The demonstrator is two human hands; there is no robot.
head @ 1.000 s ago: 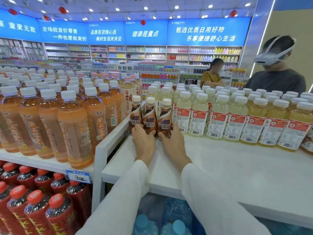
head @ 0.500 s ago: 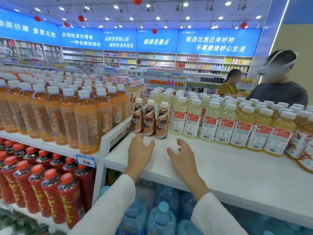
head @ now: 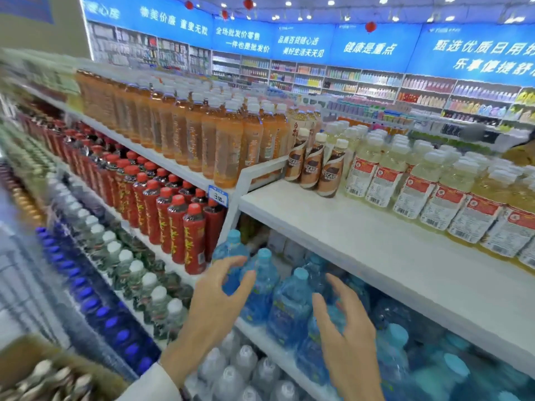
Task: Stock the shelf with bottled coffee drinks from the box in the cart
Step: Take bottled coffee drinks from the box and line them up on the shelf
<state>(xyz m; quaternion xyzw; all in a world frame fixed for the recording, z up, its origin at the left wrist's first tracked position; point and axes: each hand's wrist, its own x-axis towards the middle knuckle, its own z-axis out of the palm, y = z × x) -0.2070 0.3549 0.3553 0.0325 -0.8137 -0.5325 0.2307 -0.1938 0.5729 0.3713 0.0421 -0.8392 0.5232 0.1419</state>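
Hands (head: 214, 305) (head: 346, 334) down off the shelf (head: 362, 238)

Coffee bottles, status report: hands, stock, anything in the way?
Left hand and right hand open, empty. Three coffee bottles upright on shelf. Box lower left, blurred. Nothing in the way.

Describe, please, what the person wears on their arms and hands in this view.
Both the left hand and the right hand are bare, with no gloves, and no watch shows. A white long sleeve covers the left arm and ends at the wrist. The right wrist runs bare to the bottom edge of the picture, so no sleeve shows on that arm.
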